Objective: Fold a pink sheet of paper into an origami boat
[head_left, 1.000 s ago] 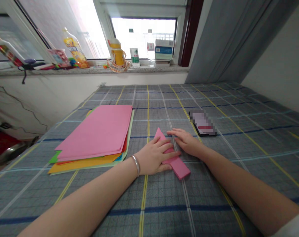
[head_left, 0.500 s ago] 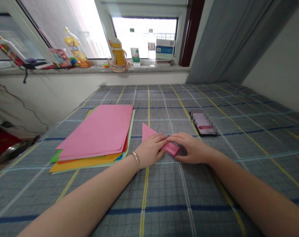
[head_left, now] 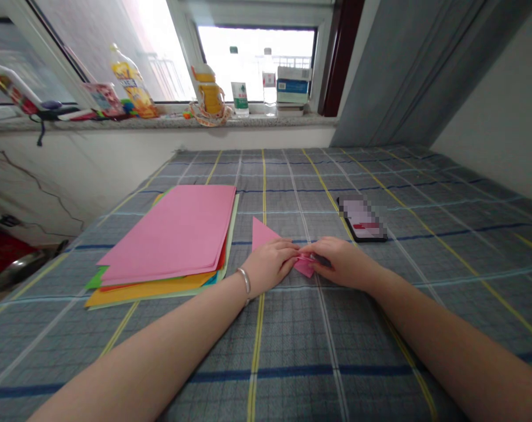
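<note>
Two bare forearms [head_left: 138, 340] slant inward from the bottom corners over a woven grey plaid cloth [head_left: 292, 340] striped in yellow, white and blue. One smooth silver bangle [head_left: 247, 281] circles the left wrist. The left hand [head_left: 272, 265] lies low, palm down, its fingers close together across one pink folded paper [head_left: 262, 233]; whether it grips the paper or only presses on it, I cannot tell. The right hand [head_left: 342, 264] arches, thumb and fingertips pinched together on the paper's right-hand end. This paper lies on the cloth in front of the person, a flat, pointed triangle at its left end and narrow, creased layers at its right, its middle hidden by the left hand.

To the left, well apart from the right hand, rests a slightly fanned paper stack [head_left: 178, 231], pink on top, with green, red, orange, blue and pale green edges beneath. One black-edged phone [head_left: 363, 220], its screen pixelated, lies beyond the right hand.

Farthest off, a speckled stone sill [head_left: 169, 124] bears one yellow drinking cup [head_left: 210, 97], one yellow-labelled bottle [head_left: 134, 88], two clear bottles [head_left: 270, 88] and a few stacked boxes [head_left: 292, 88].
</note>
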Motion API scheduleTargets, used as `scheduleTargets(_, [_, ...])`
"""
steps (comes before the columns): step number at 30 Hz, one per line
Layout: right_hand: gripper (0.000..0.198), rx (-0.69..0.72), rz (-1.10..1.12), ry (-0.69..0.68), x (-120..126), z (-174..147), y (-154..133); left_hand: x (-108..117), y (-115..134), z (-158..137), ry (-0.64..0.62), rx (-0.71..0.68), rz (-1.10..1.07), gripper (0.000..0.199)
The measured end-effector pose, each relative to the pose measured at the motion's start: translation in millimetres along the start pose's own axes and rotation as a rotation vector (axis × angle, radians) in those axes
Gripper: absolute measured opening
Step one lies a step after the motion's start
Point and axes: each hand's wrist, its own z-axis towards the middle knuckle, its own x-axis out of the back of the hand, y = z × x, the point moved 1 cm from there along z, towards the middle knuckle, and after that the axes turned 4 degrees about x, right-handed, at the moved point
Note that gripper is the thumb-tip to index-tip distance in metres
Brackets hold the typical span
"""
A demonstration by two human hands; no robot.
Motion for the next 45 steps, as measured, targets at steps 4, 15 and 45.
scheduleTargets(4, [0.019, -0.047, -0.07, 0.01, 0.9, -0.8, -2.8, -0.7, -4.2, 0.3, -0.012, 0.004, -0.063, 0.023])
scheduleTargets(15, [0.032, 0.104, -0.062, -0.053, 4.2, -3.4, -6.4, -2.5, -4.4, -1.3, -0.018, 0.167, -0.017, 0.017])
scheduleTargets(45, [0.01, -0.189, -0.292, 0.098, -18.9, 12.9, -12.3, -0.1, -1.9, 3.8, -0.064, -0.027, -0.028, 0.019])
